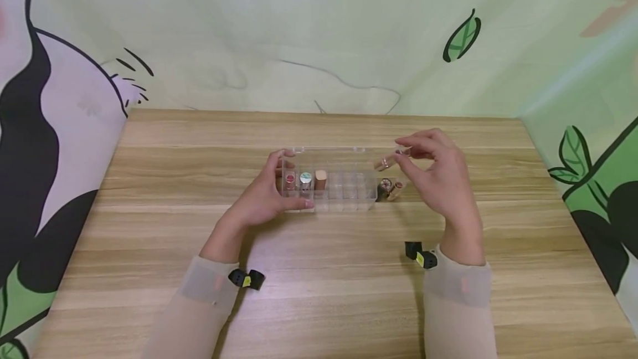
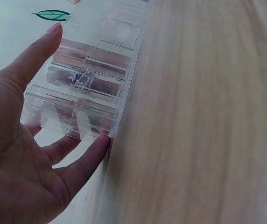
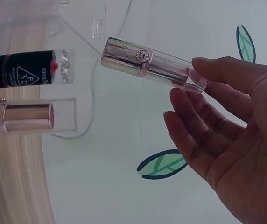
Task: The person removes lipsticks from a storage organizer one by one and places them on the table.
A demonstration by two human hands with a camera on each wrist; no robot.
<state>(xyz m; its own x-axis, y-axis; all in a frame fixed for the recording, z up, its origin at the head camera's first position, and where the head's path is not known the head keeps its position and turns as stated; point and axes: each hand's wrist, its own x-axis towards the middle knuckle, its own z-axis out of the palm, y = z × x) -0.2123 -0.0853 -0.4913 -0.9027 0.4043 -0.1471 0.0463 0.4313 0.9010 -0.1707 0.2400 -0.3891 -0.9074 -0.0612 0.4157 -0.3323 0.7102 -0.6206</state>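
Observation:
My left hand point(image 1: 259, 195) grips the left end of a clear plastic lipstick organizer point(image 1: 345, 205), thumb along its front and fingers round the end. Three lipsticks stand in its left compartments: one with a red top point(image 1: 290, 181), one silver with a pale patterned top point(image 1: 305, 180), and a brown one point(image 1: 320, 181). Just past the organizer's right end, my right hand point(image 1: 441, 173) pinches a rose-gold lipstick point(image 3: 147, 63) by its clear cap, tilted above the table. Below it, a black lipstick point(image 3: 28, 70) and another rose-gold lipstick point(image 3: 26, 117) stand side by side.
The wooden table point(image 1: 319, 292) runs back to a pale green cloth backdrop point(image 1: 319, 32) printed with leaves. Black wrist cameras are strapped on both sleeves. The organizer's compartments to the right of the brown lipstick look bare.

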